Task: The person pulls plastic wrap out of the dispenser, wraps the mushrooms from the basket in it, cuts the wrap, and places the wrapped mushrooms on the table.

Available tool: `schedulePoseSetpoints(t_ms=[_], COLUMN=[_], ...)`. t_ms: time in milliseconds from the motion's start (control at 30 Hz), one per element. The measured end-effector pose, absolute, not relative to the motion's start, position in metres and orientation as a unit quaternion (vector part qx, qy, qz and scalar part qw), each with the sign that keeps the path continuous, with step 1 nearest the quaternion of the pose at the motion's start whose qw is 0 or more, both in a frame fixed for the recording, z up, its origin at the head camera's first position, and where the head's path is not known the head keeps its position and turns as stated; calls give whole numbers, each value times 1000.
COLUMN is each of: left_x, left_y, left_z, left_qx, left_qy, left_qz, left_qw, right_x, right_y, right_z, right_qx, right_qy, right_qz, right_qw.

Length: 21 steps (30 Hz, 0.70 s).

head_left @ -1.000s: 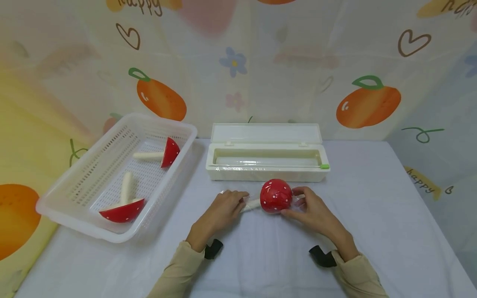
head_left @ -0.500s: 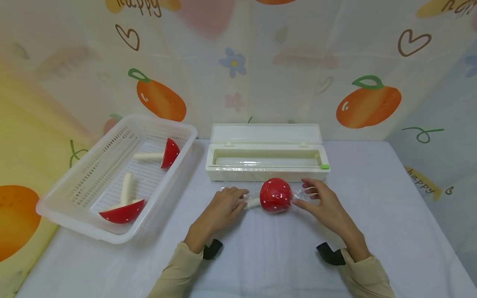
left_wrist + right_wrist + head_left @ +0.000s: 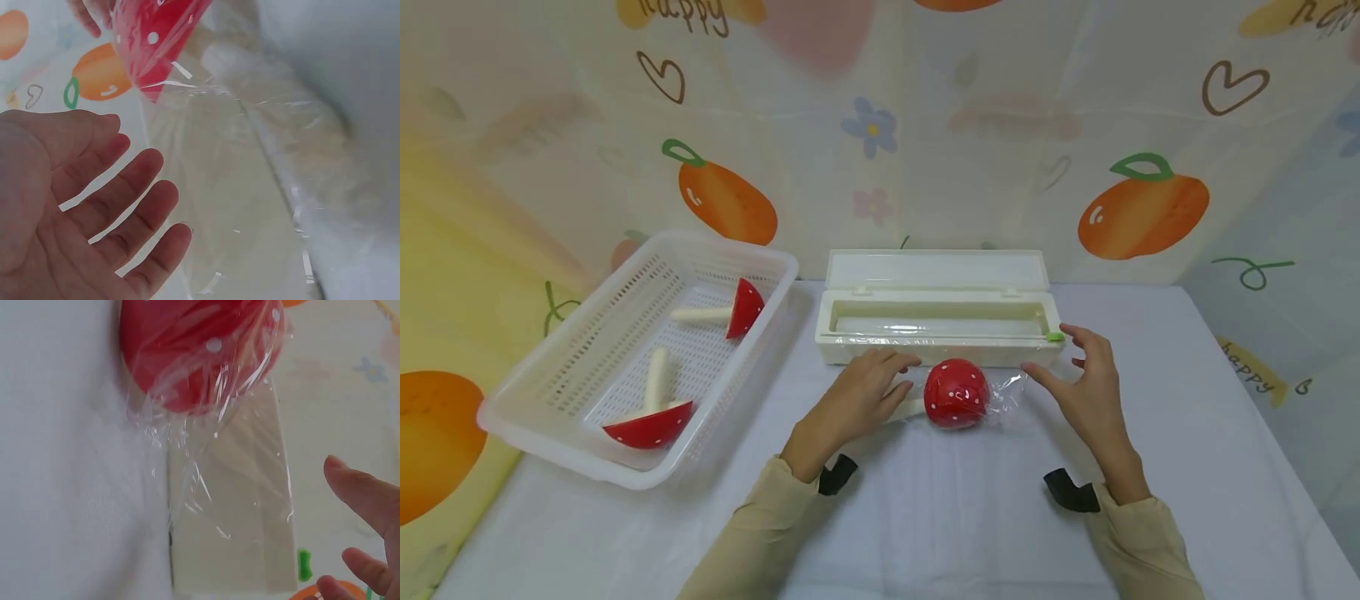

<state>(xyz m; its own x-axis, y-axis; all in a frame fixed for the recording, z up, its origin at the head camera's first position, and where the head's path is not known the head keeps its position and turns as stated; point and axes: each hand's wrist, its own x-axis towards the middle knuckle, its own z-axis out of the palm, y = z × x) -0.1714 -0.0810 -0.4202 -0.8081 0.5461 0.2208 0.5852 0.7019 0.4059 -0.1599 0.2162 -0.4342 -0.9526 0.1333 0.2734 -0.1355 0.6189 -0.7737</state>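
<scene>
A red mushroom model (image 3: pixel 956 393) with white dots lies on its side, wrapped in clear cling film (image 3: pixel 1006 396). Its white stem points left, partly hidden by my left hand (image 3: pixel 853 400). That hand hovers over the stem end with fingers spread and nothing in them, as the left wrist view also shows. My right hand (image 3: pixel 1093 396) is held apart from the mushroom, thumb and fingers spread wide, near the right end of a white cling film dispenser (image 3: pixel 1000 357). In the right wrist view, loose film hangs in wrinkles off the red cap (image 3: pixel 194 356).
The dispenser's lid (image 3: pixel 936 269) is up, and a green slider (image 3: pixel 1056 337) sits at its right end. To the left stands a white perforated basket (image 3: pixel 580 475) holding two more mushroom models, one pointing sideways (image 3: pixel 745 308), the other cap down (image 3: pixel 651 427). A patterned cloth hangs behind.
The right hand has let go of the film at the cap and moved right and up. The left hand has shifted slightly right and its fingers have lifted off the stem end.
</scene>
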Motion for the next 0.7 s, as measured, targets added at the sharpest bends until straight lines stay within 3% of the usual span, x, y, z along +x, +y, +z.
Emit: schedulePoseSetpoints(t_ms=[433,700], left_x=[-197,-211], left_y=[-58,-36], left_z=[-392,-379], left_qx=[-327,-345], left_qy=[-915,-900], left_qz=[-236,-264], left_qw=[-10,-28], right_x=[-188,-195], right_y=[235,237], right_z=[-448,-459], right_qx=[-19,-25], right_qy=[-859,-845], right_qz=[507,526], right_qw=[68,90])
